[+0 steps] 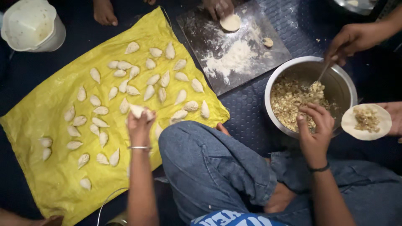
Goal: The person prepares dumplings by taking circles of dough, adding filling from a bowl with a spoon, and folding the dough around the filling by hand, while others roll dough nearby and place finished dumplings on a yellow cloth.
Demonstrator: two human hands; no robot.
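— Yellow sheet [50, 125] is full of dumplings! The left hand [138, 125] pinches a folded dumpling [140, 111] just above it.
— And the right hand [314, 129]?
— Fingers curled at the steel bowl [341, 81], holding nothing. I think that dumpling needs a free spot.

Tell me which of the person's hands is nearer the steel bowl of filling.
Right. The right hand reaches over the steel bowl's near rim; the left hand holds a folded dumpling over the yellow sheet, well apart.
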